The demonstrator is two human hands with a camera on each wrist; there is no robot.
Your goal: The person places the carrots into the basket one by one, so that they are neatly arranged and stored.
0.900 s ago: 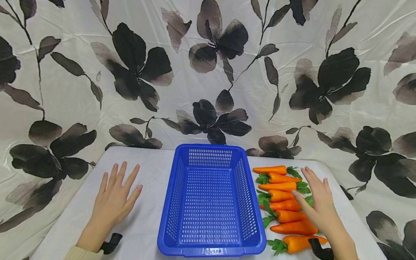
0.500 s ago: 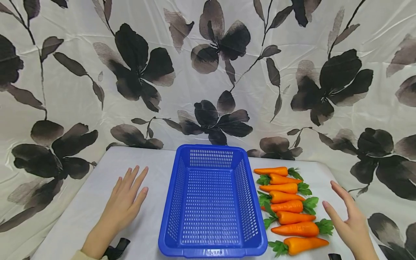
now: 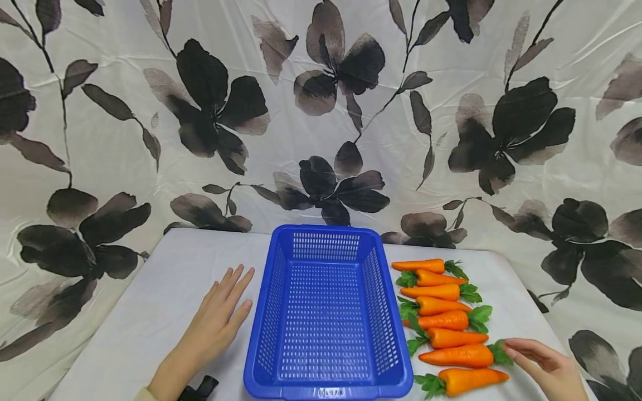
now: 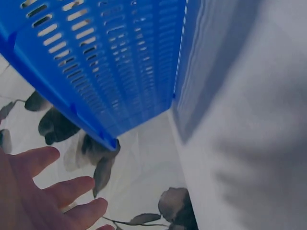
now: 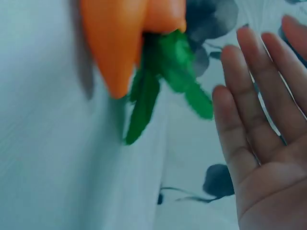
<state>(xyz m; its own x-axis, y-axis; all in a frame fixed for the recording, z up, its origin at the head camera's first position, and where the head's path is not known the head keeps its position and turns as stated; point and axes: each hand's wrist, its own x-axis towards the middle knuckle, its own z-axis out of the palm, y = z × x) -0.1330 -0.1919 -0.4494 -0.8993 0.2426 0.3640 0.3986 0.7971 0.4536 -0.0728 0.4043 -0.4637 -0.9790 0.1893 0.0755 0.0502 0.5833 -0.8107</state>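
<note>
A blue plastic basket (image 3: 328,384) with slotted walls stands in the middle of the table. To its right lies a column of several orange carrots with green leaves. My right hand (image 3: 549,365) is at the leafy end of the second-nearest carrot (image 3: 456,355), with thumb and fingertips right at the leaves (image 3: 500,353). In the right wrist view its fingers (image 5: 261,105) look extended beside a carrot's leaves (image 5: 177,67). My left hand (image 3: 213,323) hovers left of the basket, fingers spread and holding nothing. The left wrist view has it near the basket's outer wall (image 4: 110,57).
The nearest carrot (image 3: 473,381) lies at the front right, its leaves by the basket's corner. A white cloth (image 3: 125,328) covers the table. Behind hangs a floral curtain (image 3: 321,133) along the table's far edge.
My right hand first swung out to the right, off the carrots, then came down to the second-nearest carrot's leaves. My left hand moved right, closer to the basket.
</note>
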